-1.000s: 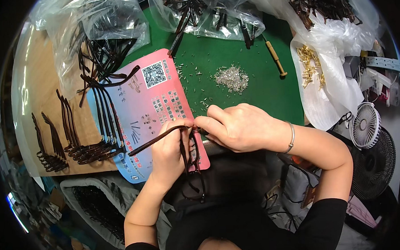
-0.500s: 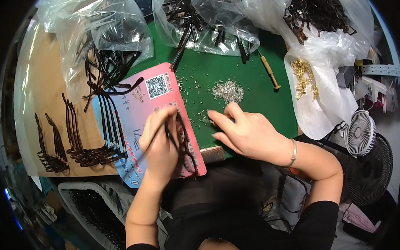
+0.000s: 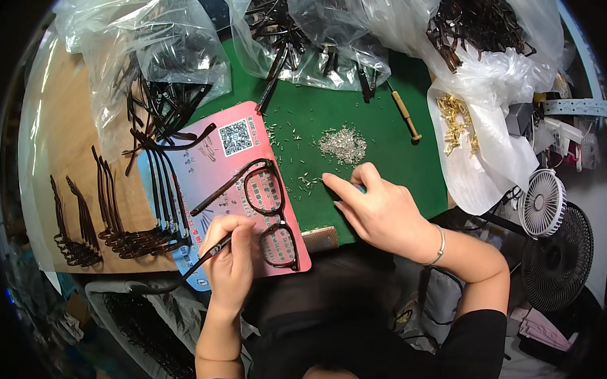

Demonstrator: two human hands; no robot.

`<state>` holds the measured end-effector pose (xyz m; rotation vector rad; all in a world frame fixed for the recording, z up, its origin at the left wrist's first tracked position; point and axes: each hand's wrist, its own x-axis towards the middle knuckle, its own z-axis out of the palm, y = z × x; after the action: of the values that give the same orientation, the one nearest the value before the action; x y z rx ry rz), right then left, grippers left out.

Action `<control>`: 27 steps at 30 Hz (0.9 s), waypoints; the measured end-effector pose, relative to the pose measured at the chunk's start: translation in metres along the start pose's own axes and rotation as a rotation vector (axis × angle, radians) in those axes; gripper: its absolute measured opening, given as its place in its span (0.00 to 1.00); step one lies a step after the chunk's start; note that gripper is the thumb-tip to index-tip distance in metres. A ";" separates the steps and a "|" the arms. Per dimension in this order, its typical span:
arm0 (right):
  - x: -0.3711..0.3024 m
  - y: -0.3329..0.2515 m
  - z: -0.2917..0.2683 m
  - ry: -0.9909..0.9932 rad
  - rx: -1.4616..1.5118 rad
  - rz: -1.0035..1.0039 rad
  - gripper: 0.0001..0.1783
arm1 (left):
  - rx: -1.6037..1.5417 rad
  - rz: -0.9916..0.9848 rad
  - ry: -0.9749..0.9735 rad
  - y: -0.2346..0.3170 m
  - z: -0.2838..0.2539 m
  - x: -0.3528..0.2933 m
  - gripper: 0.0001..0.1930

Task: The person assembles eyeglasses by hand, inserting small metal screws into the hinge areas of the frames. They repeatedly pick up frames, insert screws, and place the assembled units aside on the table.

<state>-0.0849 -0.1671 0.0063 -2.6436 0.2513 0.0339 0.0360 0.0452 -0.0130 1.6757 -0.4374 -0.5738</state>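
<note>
My left hand (image 3: 228, 257) is closed around a dark eyeglass temple (image 3: 197, 267), whose curved end points down and left past the card's edge. Beside it, a dark glasses frame (image 3: 282, 216) lies on the pink and blue printed card (image 3: 211, 168), with one temple (image 3: 225, 188) stretching left from its far end. My right hand (image 3: 386, 209) hovers over the green mat, fingers curled, index finger and thumb slightly apart. A bit of something blue shows among its fingers; the rest is hidden. Just left of its fingertips lie loose small screws (image 3: 308, 182).
Beyond my right hand is a pile of silver screws (image 3: 343, 145). A brass-coloured screwdriver (image 3: 405, 117) and gold-coloured small parts (image 3: 455, 125) lie to the right. Glasses with temples stand in rows (image 3: 140, 241) at left. Plastic bags (image 3: 168, 43) of dark parts line the back.
My left hand has moved down and left off the glasses, uncovering the frame, and the temple in it now shows. The right hand has shifted slightly right and down.
</note>
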 end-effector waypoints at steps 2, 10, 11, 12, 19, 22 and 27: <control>-0.003 0.002 0.005 0.050 -0.042 -0.008 0.20 | 0.014 -0.047 0.007 -0.005 -0.009 -0.005 0.05; 0.002 0.001 0.010 0.047 -0.132 -0.098 0.25 | -0.329 -0.272 -0.244 -0.005 -0.034 -0.014 0.10; 0.002 0.001 0.011 0.048 -0.136 -0.100 0.26 | -0.407 -0.258 -0.300 -0.011 -0.039 -0.016 0.11; 0.002 0.001 0.011 0.046 -0.146 -0.103 0.26 | -0.481 -0.211 -0.312 -0.014 -0.040 -0.019 0.10; 0.004 -0.001 0.011 0.022 -0.223 -0.127 0.27 | -0.083 0.000 -0.216 0.004 -0.018 -0.034 0.04; 0.006 0.000 0.013 0.038 -0.196 -0.150 0.26 | 0.456 0.617 -0.369 0.002 -0.005 -0.026 0.07; -0.003 0.001 0.002 -0.014 0.016 -0.050 0.25 | 0.675 0.796 -0.328 -0.019 0.004 -0.026 0.08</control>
<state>-0.0882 -0.1669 0.0045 -2.6313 0.1794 0.0336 0.0118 0.0603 -0.0290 1.8257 -1.5825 -0.0863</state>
